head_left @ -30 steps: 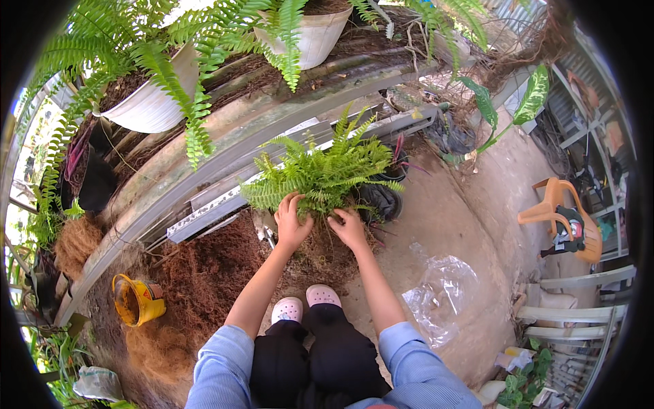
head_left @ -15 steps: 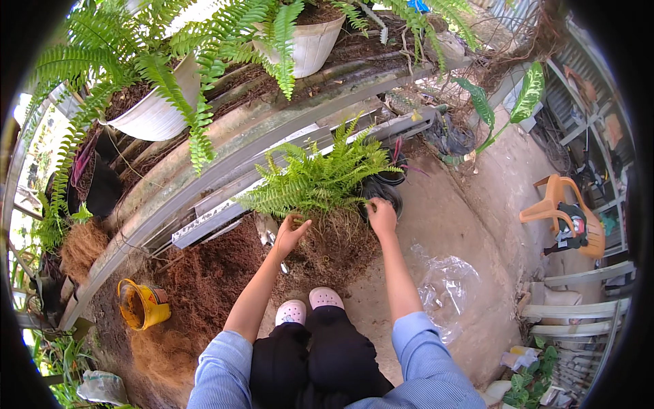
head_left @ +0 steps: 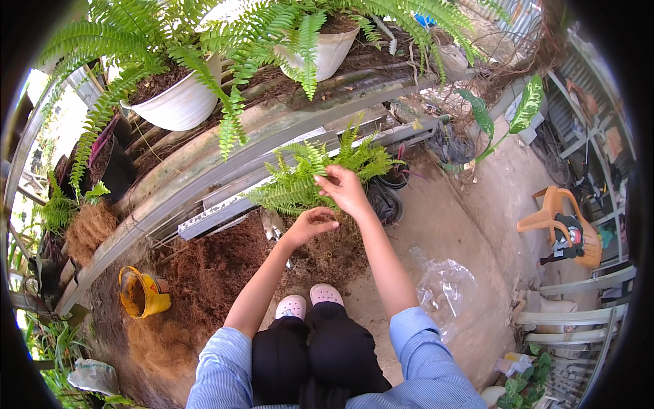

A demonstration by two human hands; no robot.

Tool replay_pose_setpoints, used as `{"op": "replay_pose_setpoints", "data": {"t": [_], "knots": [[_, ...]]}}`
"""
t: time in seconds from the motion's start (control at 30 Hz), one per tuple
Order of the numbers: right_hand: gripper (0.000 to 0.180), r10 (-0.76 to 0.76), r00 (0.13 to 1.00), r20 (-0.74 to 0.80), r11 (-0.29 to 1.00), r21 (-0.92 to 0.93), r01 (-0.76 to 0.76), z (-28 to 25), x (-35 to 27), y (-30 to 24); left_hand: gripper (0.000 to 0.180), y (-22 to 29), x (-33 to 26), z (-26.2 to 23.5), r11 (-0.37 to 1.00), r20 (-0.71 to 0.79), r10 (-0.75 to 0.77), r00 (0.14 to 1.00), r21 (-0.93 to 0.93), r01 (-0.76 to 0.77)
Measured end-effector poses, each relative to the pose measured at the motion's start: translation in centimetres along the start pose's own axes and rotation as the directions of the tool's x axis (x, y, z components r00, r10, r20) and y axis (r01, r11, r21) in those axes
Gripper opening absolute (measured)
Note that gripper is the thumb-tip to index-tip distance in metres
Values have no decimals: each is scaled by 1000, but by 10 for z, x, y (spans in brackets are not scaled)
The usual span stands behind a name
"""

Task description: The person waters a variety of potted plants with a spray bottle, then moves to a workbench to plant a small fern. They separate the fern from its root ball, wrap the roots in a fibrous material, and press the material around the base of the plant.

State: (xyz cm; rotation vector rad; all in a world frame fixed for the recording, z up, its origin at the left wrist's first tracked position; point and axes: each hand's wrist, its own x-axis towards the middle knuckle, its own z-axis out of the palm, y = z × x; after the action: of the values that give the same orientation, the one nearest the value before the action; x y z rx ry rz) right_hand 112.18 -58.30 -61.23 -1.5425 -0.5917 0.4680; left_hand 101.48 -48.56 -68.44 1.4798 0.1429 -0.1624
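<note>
A bushy green fern stands on the ground in front of me, its root clump and dark soil partly hidden by my hands. My right hand is up among the fronds, thumb and fingers closing on a frond tip near the plant's middle. Just below it, my left hand is curled loosely at the fern's base. Its thumb and fingers stay apart, and I see nothing between them.
A yellow bucket stands left, beside reddish-brown coir. Clear plastic lies right, with an orange plastic chair beyond. White pots of ferns line the ledge above. A black plant bag sits right of the fern.
My right hand has moved left and up from the fern's right side into its fronds. The left hand has shifted right, across the base. The view has shifted slightly.
</note>
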Motion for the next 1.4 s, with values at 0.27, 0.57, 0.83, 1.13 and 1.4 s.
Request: {"op": "replay_pose_setpoints", "data": {"t": [0.27, 0.57, 0.83, 1.13, 1.4], "knots": [[32, -62, 998, -5, 998, -11, 62, 17, -9, 22, 21, -26, -11, -46, 948, -208, -19, 978, -314, -49], [21, 163, 974, -157, 985, 77, -153, -13, -34, 99, 24, -47, -27, -79, 921, -342, -249, 906, -373, 112], [18, 446, 859, -252, 890, 24, -455, -28, -73, 132, 35, -89, -35, -78, 831, -195, -552, 810, -50, 554], [18, 415, 897, -154, 909, 108, -402, -16, -80, 139, 30, -102, -57, -140, 928, -481, -257, 838, -365, 74], [20, 426, 892, -148, 904, 115, -413, -10, -83, 137, 14, -155, -83, -172, 816, -773, -431, 465, -554, -164]]}}
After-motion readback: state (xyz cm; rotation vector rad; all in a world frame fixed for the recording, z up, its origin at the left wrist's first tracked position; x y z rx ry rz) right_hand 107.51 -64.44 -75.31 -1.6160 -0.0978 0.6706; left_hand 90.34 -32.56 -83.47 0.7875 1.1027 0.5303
